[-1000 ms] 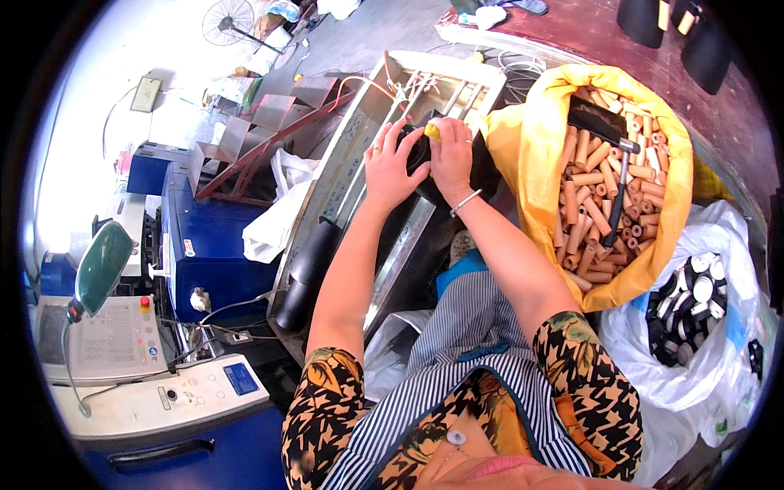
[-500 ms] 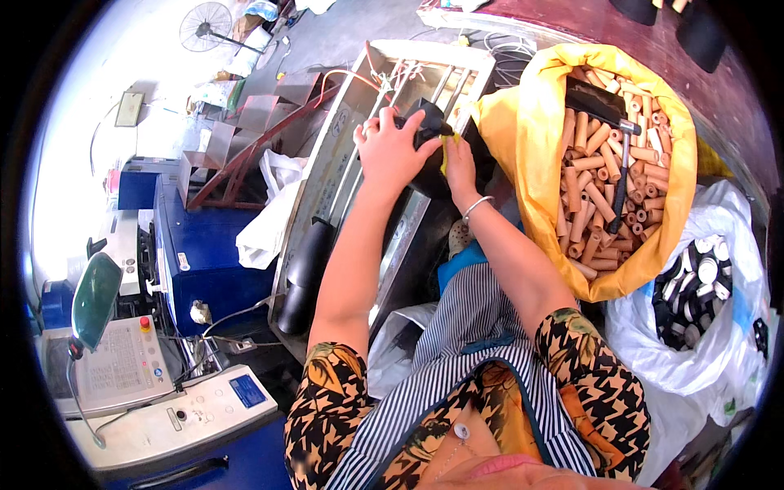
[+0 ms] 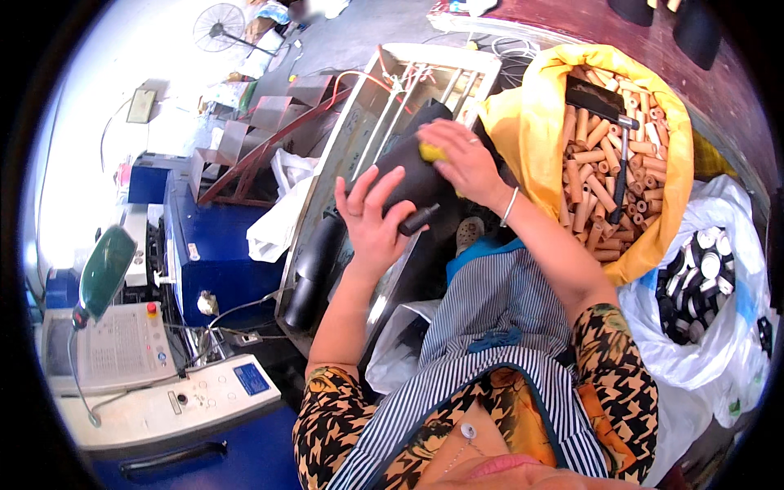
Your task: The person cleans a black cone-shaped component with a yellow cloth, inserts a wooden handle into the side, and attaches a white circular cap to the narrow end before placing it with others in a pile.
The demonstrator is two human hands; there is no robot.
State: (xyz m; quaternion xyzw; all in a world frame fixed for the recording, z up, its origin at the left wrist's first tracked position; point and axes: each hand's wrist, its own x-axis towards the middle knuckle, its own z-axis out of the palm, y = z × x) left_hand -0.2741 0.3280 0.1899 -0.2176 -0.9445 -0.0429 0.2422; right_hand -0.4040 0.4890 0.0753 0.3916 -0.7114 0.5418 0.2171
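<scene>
A large black cylinder with a narrow ridged neck (image 3: 419,220), bottle-like in shape, lies tilted over a long metal trough (image 3: 324,181). My left hand (image 3: 376,220) is at its near end, thumb against the neck and fingers apart along the body. My right hand (image 3: 469,161) presses a yellow pad (image 3: 432,153), sponge or cloth I cannot tell, against the cylinder's upper side. Its fingers partly cover the pad. More black cylinders (image 3: 309,282) lie in the trough's near left part, next to my left forearm.
Right of the trough stands a yellow sack (image 3: 674,114) of brown tubes (image 3: 600,192), with a hammer (image 3: 623,167) on top. A white bag (image 3: 739,245) holds black and white pieces. On the left are a blue machine (image 3: 214,253), a control panel (image 3: 126,347) and a green lamp (image 3: 109,260).
My left hand has come back toward me, from the far end of the black cylinder to its neck. My right hand has turned and lies across the body with the yellow pad.
</scene>
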